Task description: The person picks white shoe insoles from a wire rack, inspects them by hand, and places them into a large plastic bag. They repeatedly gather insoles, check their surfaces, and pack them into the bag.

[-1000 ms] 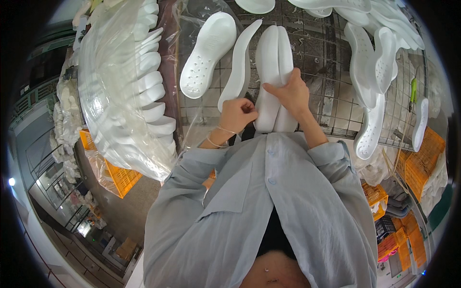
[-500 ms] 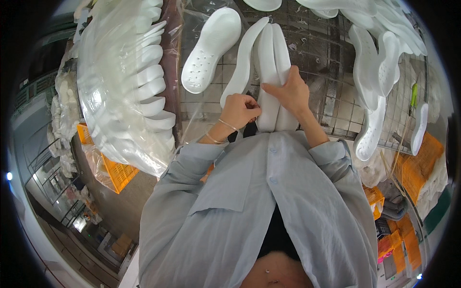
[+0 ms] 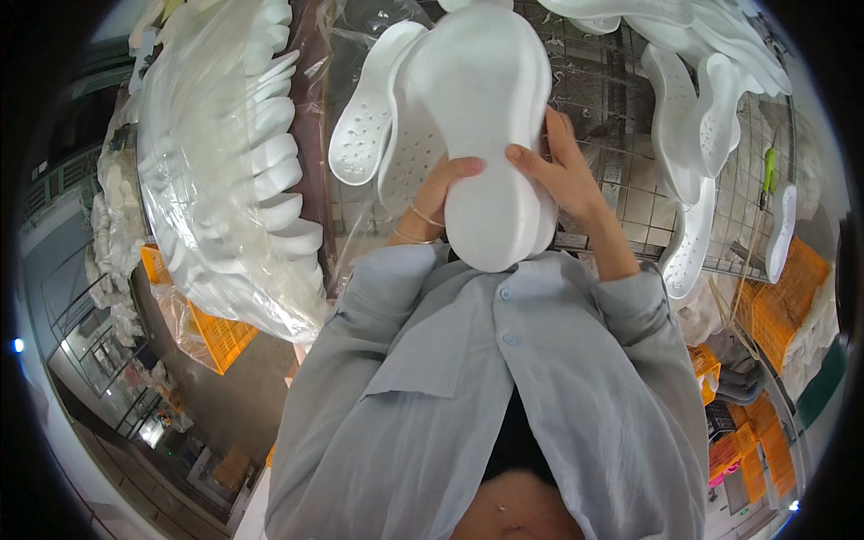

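Note:
A pair of white shoe insoles [image 3: 490, 135], stacked together with a smooth face toward me, is held upright in front of my chest. My left hand [image 3: 444, 187] grips the left edge, its thumb on the face and its other fingers mostly hidden behind. On the right edge my right hand [image 3: 569, 175] is closed, thumb on the smooth face and fingers round the side. Just left of the held pair, partly covered by it, lies a perforated insole [image 3: 409, 166]. Another perforated insole [image 3: 364, 126] lies beside that one.
A clear plastic bag [image 3: 193, 180] packed with insoles stands at the left, above an orange crate [image 3: 220, 337]. Loose insoles [image 3: 675, 117] are piled at the right on a wire-grid surface [image 3: 607, 135]. Near them are a green-handled tool [image 3: 769, 171] and another orange crate [image 3: 787, 297].
The held insoles have turned from edge-on to a smooth face toward me and have come nearer. My left hand has moved from their lower left side onto the left edge.

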Tool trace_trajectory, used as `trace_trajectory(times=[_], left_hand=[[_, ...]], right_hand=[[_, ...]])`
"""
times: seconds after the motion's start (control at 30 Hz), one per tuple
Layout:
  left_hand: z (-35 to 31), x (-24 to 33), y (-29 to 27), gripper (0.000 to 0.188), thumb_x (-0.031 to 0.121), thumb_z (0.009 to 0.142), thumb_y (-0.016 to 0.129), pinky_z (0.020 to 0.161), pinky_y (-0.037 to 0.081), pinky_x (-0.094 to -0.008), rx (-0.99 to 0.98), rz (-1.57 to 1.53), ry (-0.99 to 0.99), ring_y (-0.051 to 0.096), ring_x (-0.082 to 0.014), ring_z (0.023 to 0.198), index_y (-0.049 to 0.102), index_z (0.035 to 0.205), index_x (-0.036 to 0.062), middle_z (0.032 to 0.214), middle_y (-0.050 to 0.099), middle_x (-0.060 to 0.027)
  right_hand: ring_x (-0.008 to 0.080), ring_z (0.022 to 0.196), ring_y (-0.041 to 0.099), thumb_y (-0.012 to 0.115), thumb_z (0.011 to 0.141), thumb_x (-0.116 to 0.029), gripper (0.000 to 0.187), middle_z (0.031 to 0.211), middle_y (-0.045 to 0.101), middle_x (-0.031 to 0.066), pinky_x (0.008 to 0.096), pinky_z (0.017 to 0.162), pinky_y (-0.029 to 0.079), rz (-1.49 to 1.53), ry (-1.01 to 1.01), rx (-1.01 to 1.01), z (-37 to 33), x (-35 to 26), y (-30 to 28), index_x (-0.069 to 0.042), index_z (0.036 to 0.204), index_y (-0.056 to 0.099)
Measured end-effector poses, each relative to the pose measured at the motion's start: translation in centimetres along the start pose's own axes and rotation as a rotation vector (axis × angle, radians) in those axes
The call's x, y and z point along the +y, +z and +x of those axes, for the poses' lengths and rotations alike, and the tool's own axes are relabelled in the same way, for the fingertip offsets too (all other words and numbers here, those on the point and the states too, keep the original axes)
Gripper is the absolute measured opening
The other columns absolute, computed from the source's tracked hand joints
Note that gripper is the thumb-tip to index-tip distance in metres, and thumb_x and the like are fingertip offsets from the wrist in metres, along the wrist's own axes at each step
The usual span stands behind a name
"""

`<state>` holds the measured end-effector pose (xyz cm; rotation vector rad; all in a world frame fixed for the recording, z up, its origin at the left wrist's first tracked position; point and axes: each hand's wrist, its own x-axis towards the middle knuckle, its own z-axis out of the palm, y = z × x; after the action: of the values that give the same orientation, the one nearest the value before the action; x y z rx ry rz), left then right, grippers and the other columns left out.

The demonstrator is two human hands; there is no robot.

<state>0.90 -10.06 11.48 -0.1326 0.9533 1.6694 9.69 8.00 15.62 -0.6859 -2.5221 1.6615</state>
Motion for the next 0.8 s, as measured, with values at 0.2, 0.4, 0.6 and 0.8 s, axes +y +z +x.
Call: trace_trajectory(times=[0.2,0.4,0.6,0.8], left_hand=[[-2.0,1.6,0.5,0.058,0.017,0.075,0.066,0.080,0.054,-0.0351,0.218,-0.051,0.193,0.063,-0.0243,0.096,0.046,0.125,-0.0033,0.111,0.059,-0.0142],[-3.6,0.6,0.5,0.058,0.013,0.074,0.066,0.079,0.054,-0.0365,0.264,0.073,0.281,0.063,-0.0253,0.094,0.044,0.125,-0.0031,0.108,0.060,-0.0147],[-4.8,-0.1,1.3,0.054,0.009,0.072,0.068,0.077,0.054,-0.0355,0.279,0.075,0.311,0.063,-0.0245,0.091,0.048,0.120,-0.0037,0.106,0.061,-0.0146],[-5.6,-0.2,1.8,0.061,0.012,0.072,0.066,0.082,0.051,-0.0356,0.266,0.281,0.299,0.060,-0.0253,0.098,0.042,0.126,-0.0026,0.111,0.057,-0.0139]], right_hand=[[0.0121,0.071,0.062,0.063,0.085,-0.005,0.012,0.082,0.062,0.0059,0.0244,0.061,0.050,0.180,-0.038,-0.035,-5.4,-3.5,-1.5,0.000,0.096,0.064],[0.0177,0.065,0.064,0.065,0.080,-0.001,0.010,0.081,0.063,0.0093,0.0273,0.058,0.052,0.114,-0.088,0.003,-8.3,-3.4,0.6,-0.001,0.089,0.064],[0.0179,0.063,0.064,0.066,0.080,0.000,0.008,0.079,0.064,0.0100,0.0269,0.058,0.051,0.054,-0.020,-0.122,-8.3,-4.2,-0.8,0.001,0.087,0.064],[0.0177,0.059,0.062,0.065,0.077,0.000,0.005,0.072,0.063,0.0102,0.0275,0.057,0.050,-0.087,-0.016,-0.229,-8.1,-4.0,-0.8,0.001,0.080,0.062]])
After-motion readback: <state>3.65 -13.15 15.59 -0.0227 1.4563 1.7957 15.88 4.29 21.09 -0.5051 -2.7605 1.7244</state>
